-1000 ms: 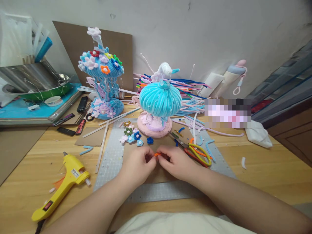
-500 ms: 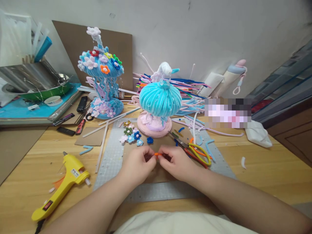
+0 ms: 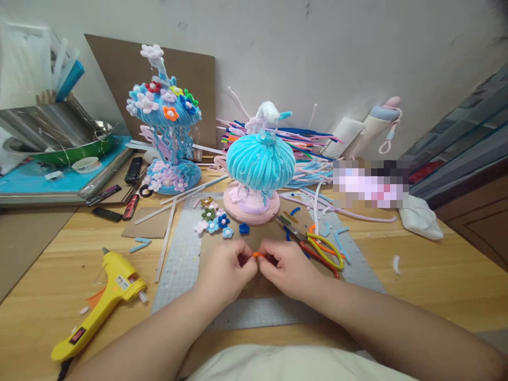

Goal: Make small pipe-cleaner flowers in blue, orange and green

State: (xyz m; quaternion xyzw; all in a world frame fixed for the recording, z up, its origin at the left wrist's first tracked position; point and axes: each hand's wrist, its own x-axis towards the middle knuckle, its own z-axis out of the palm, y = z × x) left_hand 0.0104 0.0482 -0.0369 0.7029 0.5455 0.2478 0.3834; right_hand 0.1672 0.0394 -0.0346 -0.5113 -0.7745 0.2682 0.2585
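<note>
My left hand (image 3: pixel 226 267) and my right hand (image 3: pixel 286 267) meet over the cardboard, both closed, pinching a short orange pipe cleaner (image 3: pixel 258 255) between them. Most of it is hidden by the fingers. Just beyond them stands a turquoise pipe-cleaner jellyfish (image 3: pixel 261 161) on a round pink base (image 3: pixel 238 203). Several small pipe-cleaner flowers (image 3: pixel 212 226) lie past my left hand, with a dark blue flower (image 3: pixel 244 228) a little apart. Scissors (image 3: pixel 329 251) with yellow and orange handles rest right of my right hand.
A yellow glue gun (image 3: pixel 115 288) lies at left. Behind it a second, flower-covered jellyfish (image 3: pixel 164 114) stands by a cardboard sheet (image 3: pixel 107 69). Bundled pipe cleaners (image 3: pixel 309 174) lie along the wall. Under the work is a grey cutting mat (image 3: pixel 174 286).
Both hands have shifted very slightly toward me and closed in, so less of the orange pipe cleaner shows between the fingers. The other things stay in place.
</note>
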